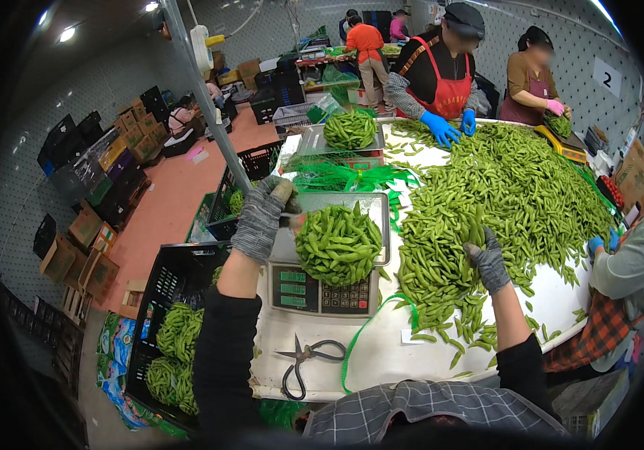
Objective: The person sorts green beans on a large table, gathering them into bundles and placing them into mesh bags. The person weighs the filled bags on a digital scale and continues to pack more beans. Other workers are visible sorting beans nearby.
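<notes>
My left hand point(266, 211), in a grey knit glove, has its fingers curled at the left side of a round net bag of green soybean pods point(339, 242). It seems to grip the bag's gathered end, though the fingers partly hide this. The bag rests on the steel pan of a digital scale point(294, 289) with a lit display. My right hand point(488, 261), gloved alike, holds a few upright pods point(475, 225) over the near side of a large pod heap point(502, 185). Black-handled scissors point(305, 360) lie spread on the white table point(277, 332), beside a green net strip point(356, 337).
A black crate point(156, 270) with filled bags stands at left, below a metal post point(204, 90). Beyond my scale are green nets point(344, 177) and another loaded scale point(311, 140). Co-workers' blue-gloved hands point(440, 129) touch the heap's far side; another person point(620, 270) stands at right.
</notes>
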A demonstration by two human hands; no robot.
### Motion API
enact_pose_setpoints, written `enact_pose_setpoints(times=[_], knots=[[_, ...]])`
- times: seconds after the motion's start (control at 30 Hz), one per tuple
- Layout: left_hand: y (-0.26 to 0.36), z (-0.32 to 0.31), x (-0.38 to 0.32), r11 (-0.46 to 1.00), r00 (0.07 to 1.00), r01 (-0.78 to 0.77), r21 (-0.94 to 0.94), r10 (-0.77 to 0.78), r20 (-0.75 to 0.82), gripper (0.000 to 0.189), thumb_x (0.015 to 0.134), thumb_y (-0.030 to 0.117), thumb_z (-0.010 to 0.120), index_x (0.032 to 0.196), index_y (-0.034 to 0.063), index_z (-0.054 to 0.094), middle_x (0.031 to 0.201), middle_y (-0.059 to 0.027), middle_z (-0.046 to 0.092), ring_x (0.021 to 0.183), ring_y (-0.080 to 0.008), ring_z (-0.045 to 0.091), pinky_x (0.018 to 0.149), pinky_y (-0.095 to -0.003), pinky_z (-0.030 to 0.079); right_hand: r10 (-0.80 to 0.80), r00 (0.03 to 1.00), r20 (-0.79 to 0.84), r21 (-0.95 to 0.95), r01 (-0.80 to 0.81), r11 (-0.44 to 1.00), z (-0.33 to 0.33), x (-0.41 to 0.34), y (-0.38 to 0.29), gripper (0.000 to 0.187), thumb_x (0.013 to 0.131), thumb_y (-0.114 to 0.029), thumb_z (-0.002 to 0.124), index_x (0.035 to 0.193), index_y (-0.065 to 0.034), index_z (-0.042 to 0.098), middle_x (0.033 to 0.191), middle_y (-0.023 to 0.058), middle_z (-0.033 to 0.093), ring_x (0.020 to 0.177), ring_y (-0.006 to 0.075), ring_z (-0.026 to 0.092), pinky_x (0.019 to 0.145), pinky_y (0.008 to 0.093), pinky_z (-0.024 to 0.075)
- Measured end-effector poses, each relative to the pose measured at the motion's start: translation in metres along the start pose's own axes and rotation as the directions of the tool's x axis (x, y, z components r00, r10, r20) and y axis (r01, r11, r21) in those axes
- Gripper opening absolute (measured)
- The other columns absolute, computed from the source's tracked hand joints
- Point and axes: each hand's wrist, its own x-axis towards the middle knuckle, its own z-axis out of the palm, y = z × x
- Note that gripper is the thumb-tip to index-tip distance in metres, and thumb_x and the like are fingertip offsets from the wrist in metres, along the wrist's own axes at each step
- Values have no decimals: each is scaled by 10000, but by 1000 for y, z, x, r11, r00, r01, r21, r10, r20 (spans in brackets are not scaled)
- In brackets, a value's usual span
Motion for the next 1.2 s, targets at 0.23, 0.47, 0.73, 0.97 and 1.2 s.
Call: enact_pose_setpoints(times=[0.23, 0.47, 0.73, 0.97, 1.2], knots=[[37, 63, -3, 882, 932, -180, -434, 294, 211, 145, 842, 199, 563, 859, 58, 539, 690, -32, 538, 620, -145, 543, 540, -303, 492, 77, 960, -268, -365, -174, 915, -96, 20, 82, 625, 660, -118, 701, 1188, 55, 417, 1109, 162, 531, 974, 234, 515, 843, 299, 409], [62, 92, -19, 813, 889, -71, -578, 314, 333, 186, 842, 254, 559, 837, 69, 533, 662, -28, 507, 604, -143, 526, 563, -313, 485, -25, 987, -157, -962, -147, 231, -130, -32, 57, 754, 636, -415, 647, 1287, -187, 344, 1316, 191, 327, 1187, 340, 342, 966, 416, 310], [-37, 124, -127, 910, 868, 366, -197, -256, 426, 197, 806, 261, 595, 829, 77, 529, 677, -26, 510, 629, -134, 531, 599, -302, 502, -253, 958, 137, 13, 254, 967, -17, -76, -64, 432, 781, -265, 622, 1121, -19, 524, 1024, 108, 587, 921, 178, 553, 805, 272, 443], [-67, 144, -180, 951, 944, 261, -165, -215, 252, 248, 805, 249, 587, 959, 68, 518, 738, -35, 557, 667, -143, 552, 603, -257, 455, 43, 678, 734, -274, 238, 932, 20, -102, -49, 369, 804, -277, 571, 1058, -11, 543, 907, 181, 609, 846, 235, 591, 783, 312, 442], [-93, 158, -209, 763, 768, 620, -183, -542, 342, 792, 723, 625, 513, 1258, 63, 350, 1119, -172, 508, 959, -347, 547, 664, -496, 523, -307, 747, 590, -156, 479, 864, 35, -126, -24, 255, 812, -214, 512, 958, -12, 563, 824, 159, 582, 781, 317, 566, 718, 349, 453]])
